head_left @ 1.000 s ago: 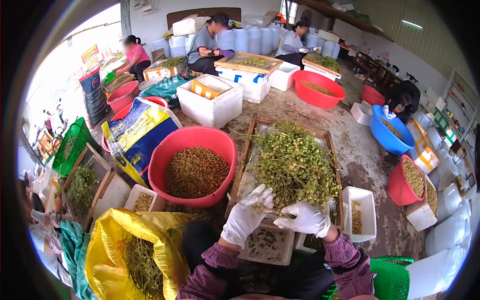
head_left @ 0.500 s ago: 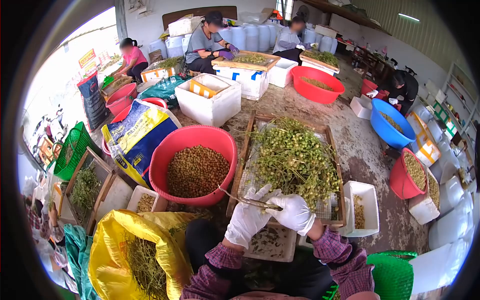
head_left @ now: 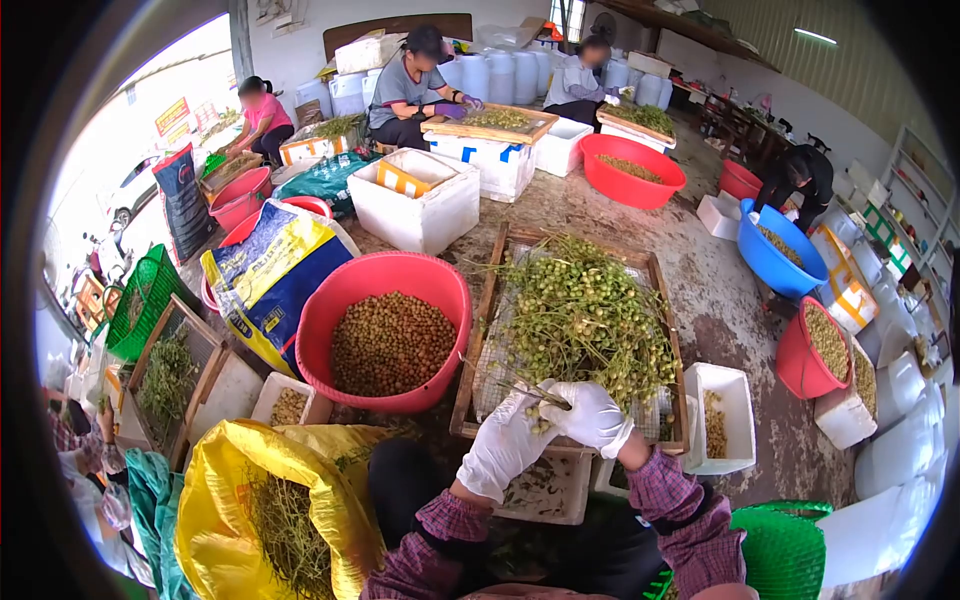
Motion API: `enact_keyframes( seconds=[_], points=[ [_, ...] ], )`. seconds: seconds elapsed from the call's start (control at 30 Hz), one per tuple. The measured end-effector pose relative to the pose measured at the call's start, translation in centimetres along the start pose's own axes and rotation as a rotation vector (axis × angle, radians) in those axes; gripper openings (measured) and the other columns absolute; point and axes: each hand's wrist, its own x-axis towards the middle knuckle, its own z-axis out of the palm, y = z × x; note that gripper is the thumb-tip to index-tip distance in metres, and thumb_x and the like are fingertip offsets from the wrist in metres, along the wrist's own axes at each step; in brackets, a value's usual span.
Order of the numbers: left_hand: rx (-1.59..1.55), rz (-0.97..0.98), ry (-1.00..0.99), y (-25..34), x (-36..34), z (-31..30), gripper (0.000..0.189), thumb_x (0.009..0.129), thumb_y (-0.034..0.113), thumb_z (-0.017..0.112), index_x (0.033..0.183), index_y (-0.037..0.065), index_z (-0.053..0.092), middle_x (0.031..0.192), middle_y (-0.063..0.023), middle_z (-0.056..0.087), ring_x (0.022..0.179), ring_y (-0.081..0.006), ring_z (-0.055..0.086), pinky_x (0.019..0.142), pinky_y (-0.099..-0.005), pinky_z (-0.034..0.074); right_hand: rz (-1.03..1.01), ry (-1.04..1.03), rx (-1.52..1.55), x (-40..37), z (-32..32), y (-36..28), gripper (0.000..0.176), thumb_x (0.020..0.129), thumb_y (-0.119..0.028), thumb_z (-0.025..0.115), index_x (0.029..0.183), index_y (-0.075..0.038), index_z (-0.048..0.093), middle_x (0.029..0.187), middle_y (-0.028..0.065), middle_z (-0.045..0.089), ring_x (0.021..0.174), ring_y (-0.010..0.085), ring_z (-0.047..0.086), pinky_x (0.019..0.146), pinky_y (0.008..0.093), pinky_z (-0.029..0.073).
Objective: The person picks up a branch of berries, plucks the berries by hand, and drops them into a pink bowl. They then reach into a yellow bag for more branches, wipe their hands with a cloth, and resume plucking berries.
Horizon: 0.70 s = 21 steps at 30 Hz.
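My left hand point(head_left: 503, 440), in a white glove, is closed at the near edge of a wood-framed mesh screen point(head_left: 464, 395). Beside it my right hand point(head_left: 590, 416), gloved the same way, is closed too. Thin plant stems point(head_left: 548, 396) run between the two hands, and both grip them; the fingertips partly hide the hold. Just beyond, a heap of green stalks with small round fruits point(head_left: 590, 320) covers much of the screen. Under my hands sits a white foam box point(head_left: 545, 485) with dark bits inside.
A red tub point(head_left: 385, 258) of round brownish fruits stands left of the screen. An open yellow sack point(head_left: 215, 500) of stalks is near my left arm. A white foam box point(head_left: 738, 420) is at right, near a blue tub point(head_left: 775, 262). Several people work behind.
My hands have drawn closer together, and the long stem end that pointed left has swung upright and looks shorter. The person at the back right now leans over the blue tub.
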Motion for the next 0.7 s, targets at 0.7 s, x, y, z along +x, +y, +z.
enact_keyframes(
  seconds=[0.7],
  points=[
    [-0.638,-0.323,0.306,0.7,-0.3,-0.5,0.028,0.087,0.008,0.056,0.115,0.003,0.055,0.105,-0.0071,0.061,0.098,-0.0196,0.058,0.093,-0.0385,0.045,0.083,0.134,0.503,-1.4,0.3,1.1,0.01,0.085,-0.011,0.061,0.088,-0.002,0.061,0.07,0.0035,0.06,0.064,0.0079,0.054,0.059,0.0244,0.044]
  ],
)
